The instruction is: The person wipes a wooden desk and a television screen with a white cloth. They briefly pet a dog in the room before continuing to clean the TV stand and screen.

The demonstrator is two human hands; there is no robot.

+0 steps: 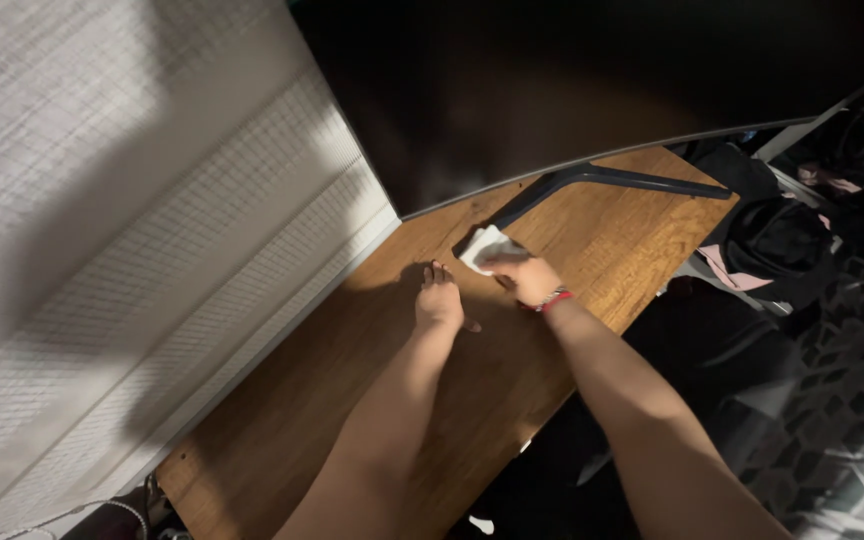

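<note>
The right hand [524, 277], a red band at its wrist, presses a white cloth [484, 246] onto the wooden tabletop [352, 380], right at the foot of a dark stand [592, 180]. That stand carries a big dark screen [552, 80]. The left hand [439, 300] lies flat on the wood, just beside the cloth, fingers together. Dark bags [772, 240] sit past the table's right edge.

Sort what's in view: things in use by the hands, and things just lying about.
In use:
right hand pressing a white cloth
left hand flat on the wooden tabletop
dark screen stand by the cloth

Lying about:
dark bags and clothes
white cable
patterned floor
</note>
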